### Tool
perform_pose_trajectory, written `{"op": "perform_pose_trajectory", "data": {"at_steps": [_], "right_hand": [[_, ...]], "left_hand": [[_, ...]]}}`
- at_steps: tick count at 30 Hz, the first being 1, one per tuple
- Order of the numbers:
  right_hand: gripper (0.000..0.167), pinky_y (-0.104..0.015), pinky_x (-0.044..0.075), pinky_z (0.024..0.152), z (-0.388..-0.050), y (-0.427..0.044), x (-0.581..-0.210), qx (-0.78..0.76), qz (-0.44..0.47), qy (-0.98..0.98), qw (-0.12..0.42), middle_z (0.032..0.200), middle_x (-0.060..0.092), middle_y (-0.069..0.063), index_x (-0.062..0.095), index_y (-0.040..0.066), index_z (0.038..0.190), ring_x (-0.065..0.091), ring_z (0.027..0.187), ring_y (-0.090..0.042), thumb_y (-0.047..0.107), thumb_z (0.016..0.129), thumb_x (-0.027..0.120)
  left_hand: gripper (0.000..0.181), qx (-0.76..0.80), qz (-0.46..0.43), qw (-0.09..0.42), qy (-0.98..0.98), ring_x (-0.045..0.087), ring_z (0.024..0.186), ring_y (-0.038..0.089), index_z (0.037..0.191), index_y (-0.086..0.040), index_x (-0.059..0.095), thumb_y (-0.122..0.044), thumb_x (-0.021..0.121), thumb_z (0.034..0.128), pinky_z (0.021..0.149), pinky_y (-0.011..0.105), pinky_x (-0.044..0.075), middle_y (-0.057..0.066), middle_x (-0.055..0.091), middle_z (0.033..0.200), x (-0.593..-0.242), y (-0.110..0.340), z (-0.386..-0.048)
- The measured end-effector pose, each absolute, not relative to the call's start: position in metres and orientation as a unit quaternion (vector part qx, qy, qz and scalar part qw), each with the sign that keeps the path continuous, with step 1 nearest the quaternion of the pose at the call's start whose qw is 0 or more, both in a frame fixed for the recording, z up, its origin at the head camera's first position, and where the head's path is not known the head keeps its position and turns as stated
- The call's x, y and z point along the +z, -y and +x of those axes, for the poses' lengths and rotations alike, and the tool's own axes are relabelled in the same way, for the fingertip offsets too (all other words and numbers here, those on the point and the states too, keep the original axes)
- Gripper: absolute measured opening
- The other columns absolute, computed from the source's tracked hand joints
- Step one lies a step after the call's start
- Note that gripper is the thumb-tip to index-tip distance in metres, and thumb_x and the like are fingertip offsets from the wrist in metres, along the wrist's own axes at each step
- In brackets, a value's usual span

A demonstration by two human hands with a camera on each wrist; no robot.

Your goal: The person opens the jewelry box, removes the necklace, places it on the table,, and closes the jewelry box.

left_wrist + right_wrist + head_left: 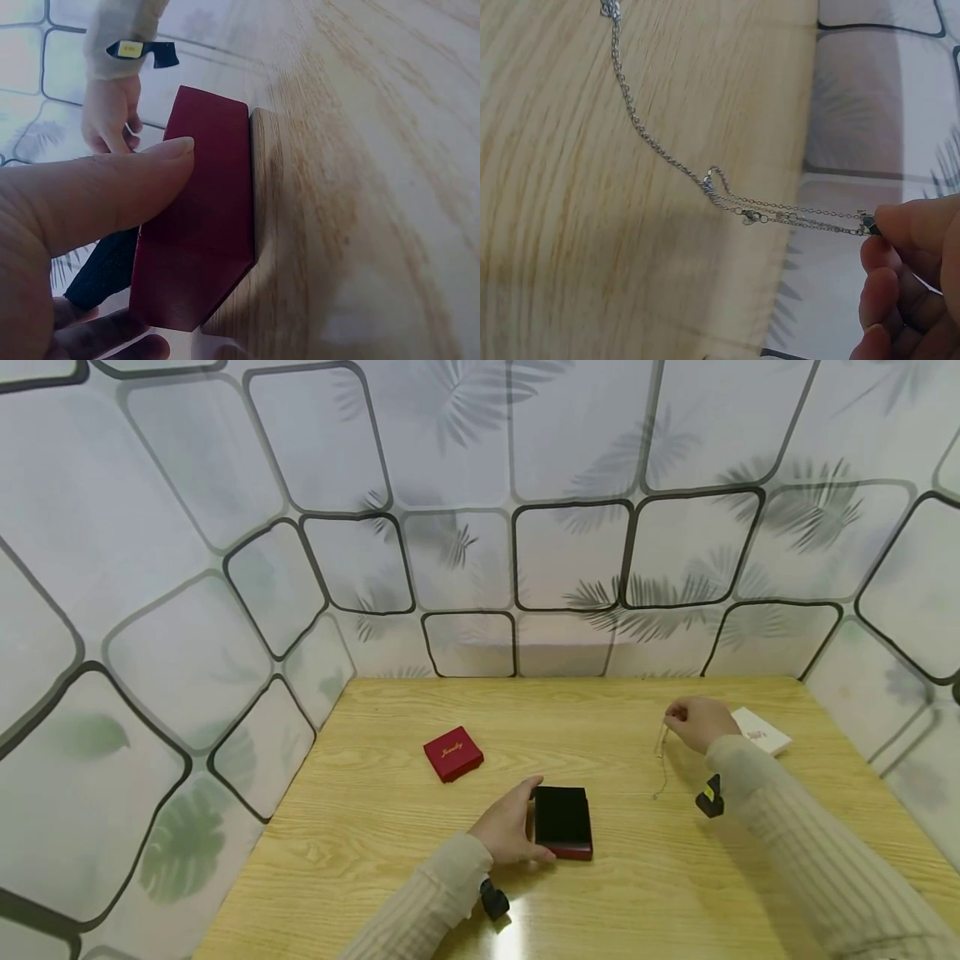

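Observation:
Between finger and thumb, the right hand (701, 723) pinches a thin silver chain (660, 760), which hangs down over the table. In the right wrist view the chain (660, 150) runs in several strands from the fingertips of the right hand (911, 274), with a small dark piece at the pinch. The left hand (510, 828) grips a red box with a black inside (562, 818) by its left side. The left wrist view has the thumb of the left hand (82, 202) lying on the box's red side (206, 195).
A red lid with gold lettering (453, 753) lies on the wooden table (360, 827), up and left of the box. Behind the right wrist is a white box or card (761, 732) with printing. Patterned curtains (465, 560) stand round the table's back and sides.

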State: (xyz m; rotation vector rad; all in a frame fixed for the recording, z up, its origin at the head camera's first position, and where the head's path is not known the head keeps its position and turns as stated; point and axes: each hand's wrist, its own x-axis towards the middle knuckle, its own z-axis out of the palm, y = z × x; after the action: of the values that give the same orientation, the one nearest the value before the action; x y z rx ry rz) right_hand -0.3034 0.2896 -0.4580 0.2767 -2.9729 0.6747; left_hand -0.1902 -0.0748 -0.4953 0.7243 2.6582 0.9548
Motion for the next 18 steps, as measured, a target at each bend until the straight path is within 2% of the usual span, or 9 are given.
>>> {"op": "perform_pose_trajectory", "data": {"at_steps": [8, 18], "right_hand": [[0.027, -0.05, 0.049, 0.076, -0.321, -0.289, -0.468, 0.243, 0.06, 0.968, 0.02, 0.101, 0.065, -0.019, 0.066, 0.0, 0.106, 0.06, 0.09, -0.035, 0.021, 0.096, 0.054], [0.027, -0.051, 0.05, 0.077, -0.336, -0.287, -0.482, 0.244, 0.017, 0.969, 0.021, 0.104, 0.065, -0.023, 0.068, -0.003, 0.106, 0.061, 0.091, -0.039, 0.017, 0.096, 0.052]], "left_hand": [[0.113, 0.32, 0.246, 0.114, -0.908, 0.035, 0.137, 0.021, 0.153, -0.011, 0.019, -0.038, 0.088, 0.0668, 0.11, 0.038, 0.033, 0.005, 0.034, 0.152, -0.495, 0.076, -0.191], [0.113, 0.322, 0.244, 0.116, -0.907, 0.036, 0.136, 0.02, 0.153, -0.011, 0.02, -0.038, 0.089, 0.0664, 0.11, 0.038, 0.033, 0.005, 0.036, 0.151, -0.497, 0.076, -0.19]]}}
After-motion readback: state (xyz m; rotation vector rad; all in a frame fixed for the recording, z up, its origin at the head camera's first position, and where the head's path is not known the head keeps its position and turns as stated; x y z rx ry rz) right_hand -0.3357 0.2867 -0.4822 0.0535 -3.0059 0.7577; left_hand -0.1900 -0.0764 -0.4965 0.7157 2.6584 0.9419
